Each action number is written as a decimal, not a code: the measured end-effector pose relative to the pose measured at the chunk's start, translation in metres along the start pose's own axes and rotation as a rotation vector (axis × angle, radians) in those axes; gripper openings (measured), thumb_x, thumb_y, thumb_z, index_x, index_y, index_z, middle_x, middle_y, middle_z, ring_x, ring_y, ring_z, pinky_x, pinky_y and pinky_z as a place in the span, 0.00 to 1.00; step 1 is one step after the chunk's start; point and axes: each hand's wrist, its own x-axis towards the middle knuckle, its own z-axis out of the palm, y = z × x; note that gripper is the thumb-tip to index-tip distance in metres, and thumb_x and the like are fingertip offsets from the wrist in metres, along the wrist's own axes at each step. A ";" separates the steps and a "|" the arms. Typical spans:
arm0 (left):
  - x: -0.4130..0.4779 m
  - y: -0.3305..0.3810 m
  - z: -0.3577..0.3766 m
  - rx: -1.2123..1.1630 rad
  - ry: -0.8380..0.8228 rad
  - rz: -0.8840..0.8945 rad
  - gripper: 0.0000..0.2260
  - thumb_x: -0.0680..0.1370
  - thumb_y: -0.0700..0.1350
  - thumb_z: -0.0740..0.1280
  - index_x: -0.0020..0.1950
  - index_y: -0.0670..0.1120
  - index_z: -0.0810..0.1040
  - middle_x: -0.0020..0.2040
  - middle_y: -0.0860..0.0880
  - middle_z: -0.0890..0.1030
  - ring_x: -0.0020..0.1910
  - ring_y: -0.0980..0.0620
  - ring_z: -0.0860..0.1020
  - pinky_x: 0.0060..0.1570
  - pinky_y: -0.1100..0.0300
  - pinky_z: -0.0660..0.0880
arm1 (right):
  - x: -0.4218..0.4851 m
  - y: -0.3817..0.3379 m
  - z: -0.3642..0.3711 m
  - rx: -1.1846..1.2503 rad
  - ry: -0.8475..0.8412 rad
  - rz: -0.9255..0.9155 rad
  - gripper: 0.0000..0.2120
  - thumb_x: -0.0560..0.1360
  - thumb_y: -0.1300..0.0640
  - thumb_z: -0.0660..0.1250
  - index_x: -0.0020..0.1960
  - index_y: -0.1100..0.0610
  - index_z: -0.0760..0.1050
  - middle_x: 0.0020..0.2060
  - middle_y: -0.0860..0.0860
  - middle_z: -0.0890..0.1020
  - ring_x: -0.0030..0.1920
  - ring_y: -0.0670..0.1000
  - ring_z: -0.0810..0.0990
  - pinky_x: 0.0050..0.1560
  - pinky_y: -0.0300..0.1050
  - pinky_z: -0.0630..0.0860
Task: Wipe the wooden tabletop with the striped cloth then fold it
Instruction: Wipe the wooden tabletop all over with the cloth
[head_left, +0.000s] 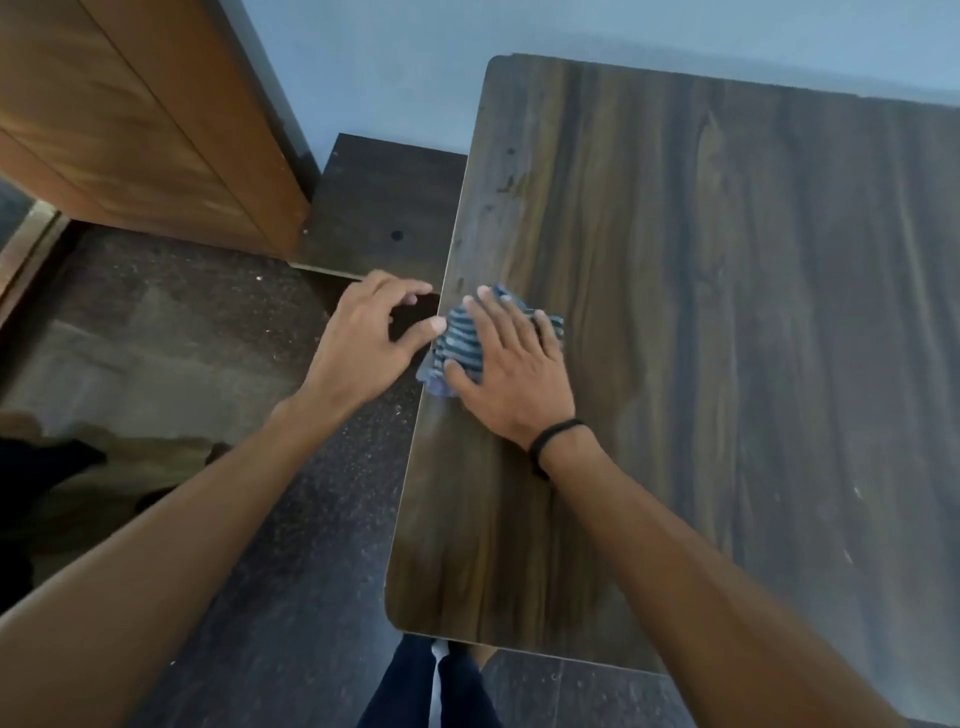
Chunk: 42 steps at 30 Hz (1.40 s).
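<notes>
The striped blue-grey cloth (460, 343) lies bunched at the left edge of the wooden tabletop (727, 312), one corner hanging slightly over the edge. My right hand (511, 366) presses flat on the cloth with fingers spread; a black band circles its wrist. My left hand (366, 338) hovers just off the table's left edge, fingers loosely curved, thumb tip next to the cloth, holding nothing.
A lower dark wooden unit (384, 208) stands left of the table against the blue wall (389, 67). A brown wooden door (130, 119) is at the upper left. Dark speckled floor (291, 571) lies below; my legs (415, 691) show at the bottom.
</notes>
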 end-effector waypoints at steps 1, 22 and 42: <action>-0.005 0.001 0.000 -0.027 0.020 0.004 0.17 0.79 0.53 0.69 0.65 0.48 0.78 0.56 0.51 0.77 0.57 0.52 0.76 0.57 0.46 0.76 | 0.002 -0.003 -0.001 -0.007 -0.030 -0.082 0.34 0.81 0.36 0.53 0.82 0.50 0.54 0.81 0.48 0.56 0.81 0.49 0.51 0.80 0.54 0.42; 0.044 0.050 0.064 0.469 -0.460 0.036 0.29 0.84 0.59 0.47 0.82 0.54 0.39 0.82 0.46 0.38 0.80 0.45 0.38 0.77 0.49 0.39 | -0.020 0.141 -0.053 -0.052 0.033 0.153 0.29 0.82 0.32 0.49 0.81 0.39 0.55 0.81 0.45 0.55 0.82 0.51 0.48 0.80 0.53 0.45; 0.140 0.043 0.056 0.488 -0.584 0.016 0.27 0.85 0.56 0.50 0.81 0.57 0.40 0.81 0.42 0.38 0.79 0.39 0.39 0.76 0.40 0.44 | 0.051 0.121 -0.103 -0.006 -0.429 0.587 0.53 0.70 0.33 0.73 0.81 0.37 0.41 0.82 0.52 0.41 0.78 0.72 0.46 0.75 0.67 0.59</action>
